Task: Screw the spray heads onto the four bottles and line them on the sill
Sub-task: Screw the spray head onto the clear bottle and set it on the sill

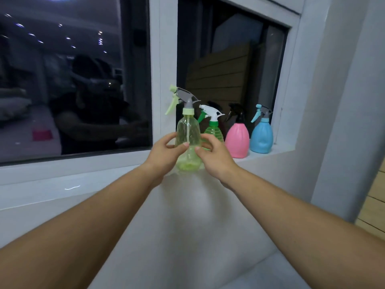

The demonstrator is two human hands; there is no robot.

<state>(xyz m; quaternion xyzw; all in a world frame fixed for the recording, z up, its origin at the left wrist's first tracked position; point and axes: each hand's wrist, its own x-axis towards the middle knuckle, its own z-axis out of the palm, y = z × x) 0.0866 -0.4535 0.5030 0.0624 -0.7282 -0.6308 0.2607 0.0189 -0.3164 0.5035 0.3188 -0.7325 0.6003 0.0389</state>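
The left hand [166, 152] and right hand [215, 154] flank the clear yellow-green bottle [188, 132], fingers half curled round its body, thumbs on its near face; whether either truly grips it cannot be told. The bottle stands upright at the near edge of the sill [268, 152], its pale green and grey spray head [181, 99] seated on the neck. Further along the sill toward its right end stand the green bottle [213, 130], just behind the right hand, the pink bottle [237, 139] and the blue bottle [261, 136], each with a head on.
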